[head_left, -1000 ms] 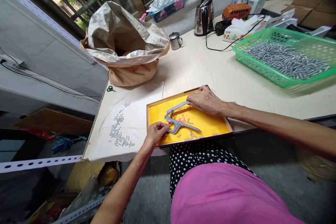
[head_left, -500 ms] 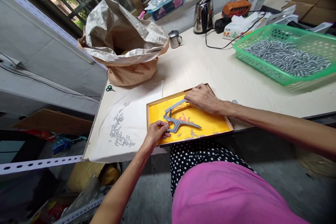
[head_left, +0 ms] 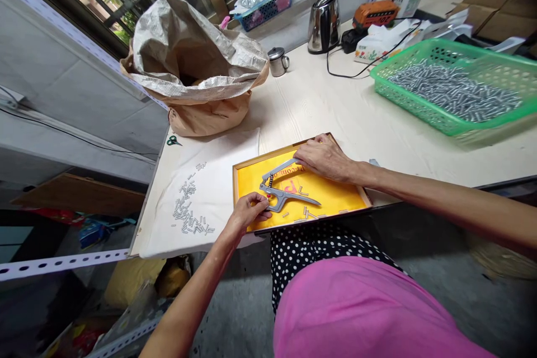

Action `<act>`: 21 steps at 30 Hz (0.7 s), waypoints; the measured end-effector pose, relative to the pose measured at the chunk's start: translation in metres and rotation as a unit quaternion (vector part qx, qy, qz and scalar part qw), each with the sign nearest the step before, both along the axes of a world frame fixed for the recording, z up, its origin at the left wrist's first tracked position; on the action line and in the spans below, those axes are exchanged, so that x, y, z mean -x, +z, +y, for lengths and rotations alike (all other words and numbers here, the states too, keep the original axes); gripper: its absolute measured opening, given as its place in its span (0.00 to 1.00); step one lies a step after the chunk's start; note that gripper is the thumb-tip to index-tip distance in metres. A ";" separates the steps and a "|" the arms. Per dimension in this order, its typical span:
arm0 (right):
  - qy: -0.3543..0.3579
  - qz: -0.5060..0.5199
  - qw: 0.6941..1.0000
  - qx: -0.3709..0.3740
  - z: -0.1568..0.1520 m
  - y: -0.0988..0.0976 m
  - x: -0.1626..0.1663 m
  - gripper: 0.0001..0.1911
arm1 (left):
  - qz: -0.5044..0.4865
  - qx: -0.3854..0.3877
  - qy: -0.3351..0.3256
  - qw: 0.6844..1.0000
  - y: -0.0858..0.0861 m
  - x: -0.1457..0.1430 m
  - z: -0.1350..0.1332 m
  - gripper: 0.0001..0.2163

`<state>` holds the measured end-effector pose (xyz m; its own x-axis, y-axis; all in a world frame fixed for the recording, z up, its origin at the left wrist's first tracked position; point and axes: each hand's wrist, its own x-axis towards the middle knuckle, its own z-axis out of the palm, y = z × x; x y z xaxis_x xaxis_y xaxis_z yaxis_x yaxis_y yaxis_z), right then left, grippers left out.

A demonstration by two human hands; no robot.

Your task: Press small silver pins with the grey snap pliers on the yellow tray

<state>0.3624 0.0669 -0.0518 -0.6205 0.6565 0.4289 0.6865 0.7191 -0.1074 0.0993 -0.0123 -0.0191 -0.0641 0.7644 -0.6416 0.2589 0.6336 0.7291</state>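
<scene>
A grey hand press tool (head_left: 282, 189) lies in a wooden tray with a yellow lining (head_left: 335, 194) at the table's near edge. My right hand (head_left: 322, 156) rests on the tool's upper handle, fingers curled over it. At the tool's jaws my left hand (head_left: 248, 211) is pinched on something small that I cannot make out. A few small metal pieces (head_left: 305, 213) lie loose on the yellow lining. To the left, several more small metal pieces (head_left: 188, 212) are scattered on a white cloth (head_left: 218, 162).
A crumpled brown paper sack (head_left: 197, 67) stands behind the cloth, small green scissors (head_left: 173, 140) beside it. A green basket (head_left: 453, 92) full of metal pieces sits at the right. A kettle (head_left: 324, 21), a steel cup (head_left: 277, 61) and a black cable (head_left: 356, 70) lie further back.
Both hands and the tool stay in nearly the same place; the right hand has pressed the upper handle a little lower. The view has shifted slightly.
</scene>
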 end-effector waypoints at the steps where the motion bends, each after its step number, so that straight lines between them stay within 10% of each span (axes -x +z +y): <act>1: 0.002 0.001 1.000 0.006 0.000 -0.001 0.000 0.19 | 0.002 0.000 0.001 1.000 0.000 0.000 0.000 0.11; 21: -0.013 -0.091 0.989 0.116 -0.049 0.008 0.008 0.55 | 0.029 -0.011 -0.034 0.999 -0.007 0.002 0.004 0.11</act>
